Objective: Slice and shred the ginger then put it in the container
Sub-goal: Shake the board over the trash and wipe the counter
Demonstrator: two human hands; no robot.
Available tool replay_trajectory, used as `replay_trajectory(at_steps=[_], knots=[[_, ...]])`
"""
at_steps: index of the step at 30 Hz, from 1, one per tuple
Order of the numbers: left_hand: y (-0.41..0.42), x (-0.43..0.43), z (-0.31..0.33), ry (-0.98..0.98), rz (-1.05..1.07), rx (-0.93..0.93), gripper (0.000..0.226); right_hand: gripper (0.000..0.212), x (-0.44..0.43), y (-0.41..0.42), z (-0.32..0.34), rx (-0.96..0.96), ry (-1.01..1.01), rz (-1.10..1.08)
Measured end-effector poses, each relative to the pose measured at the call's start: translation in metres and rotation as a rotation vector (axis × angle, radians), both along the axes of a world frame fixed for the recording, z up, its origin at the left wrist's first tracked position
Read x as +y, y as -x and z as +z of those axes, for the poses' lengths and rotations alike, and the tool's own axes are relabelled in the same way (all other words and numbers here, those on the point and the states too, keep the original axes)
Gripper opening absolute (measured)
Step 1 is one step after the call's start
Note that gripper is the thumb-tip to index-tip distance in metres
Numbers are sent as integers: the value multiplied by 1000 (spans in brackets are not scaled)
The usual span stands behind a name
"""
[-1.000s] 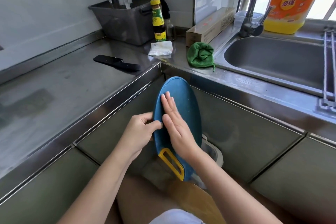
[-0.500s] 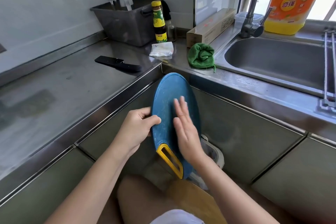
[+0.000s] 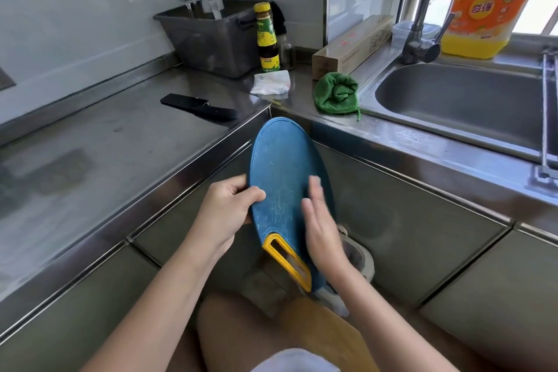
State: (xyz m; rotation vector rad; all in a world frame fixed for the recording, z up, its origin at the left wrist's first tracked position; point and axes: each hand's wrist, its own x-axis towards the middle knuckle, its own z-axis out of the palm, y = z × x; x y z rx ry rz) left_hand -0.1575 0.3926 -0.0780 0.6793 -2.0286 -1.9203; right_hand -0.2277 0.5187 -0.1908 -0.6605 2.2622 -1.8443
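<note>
Pose: left hand (image 3: pixel 229 208) grips cutting board (image 3: pixel 280 166) at its left edge, right hand (image 3: pixel 323 229) flat on its face, fingers straight. Versus earlier: right hand slid down toward the yellow handle (image 3: pixel 287 261).

— Bright daylight pours in through the window (image 3: pixel 548 3) at upper right, blown out to near white
— It sheens off the steel counter (image 3: pixel 105 160) and the sink (image 3: pixel 453 106) rim; shadows are soft
— Mostly sharp, though the right hand (image 3: pixel 320 220) smears with motion blur
— And the wide lens bows the counter's straight edges towards the corners
</note>
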Motion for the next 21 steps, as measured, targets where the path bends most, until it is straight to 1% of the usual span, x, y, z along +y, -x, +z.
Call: replay_trajectory(at_steps=[2,3,4,5,6,7,8,9,10,11,12,13,15,16,17,19,21], knots=[[1,5,-2,-28,-7,12,33,48,-3,-16,22,262,-8,205],[1,5,-3,-40,3,17,33,48,-4,-16,11,332,-30,246],[1,5,-3,-54,21,22,31,48,-1,-13,1,290,-39,234],[0,3,-2,-67,44,27,29,47,5,-3,-16,129,-26,151],[-1,1,-1,-73,63,35,26,46,13,9,-33,-117,-46,46],[-3,-2,1,-71,76,44,25,47,22,20,-49,-408,-135,-61],[-4,-4,2,-66,87,54,25,45,31,27,-61,-626,-266,-128],[-5,-8,4,-61,98,67,26,43,40,31,-72,-747,-385,-163],[-5,-10,5,-60,105,76,27,39,47,33,-79,-752,-497,-182],[-5,-13,6,-60,109,81,28,35,50,35,-82,-666,-576,-206],[-5,-15,6,-62,114,85,28,32,52,36,-83,-549,-608,-230],[-3,-16,7,-65,119,90,27,31,52,39,-81,-455,-598,-244],[-2,-17,5,-79,132,92,27,37,52,46,-76,-353,-560,-273],[-2,-17,5,-84,136,92,27,36,50,50,-73,-312,-552,-298],[-2,-18,4,-89,139,93,26,31,49,55,-72,-271,-563,-315],[-3,-19,2,-97,143,93,26,22,48,60,-69,-182,-653,-324],[-4,-20,1,-100,147,97,25,23,49,63,-64,-82,-829,-309]])
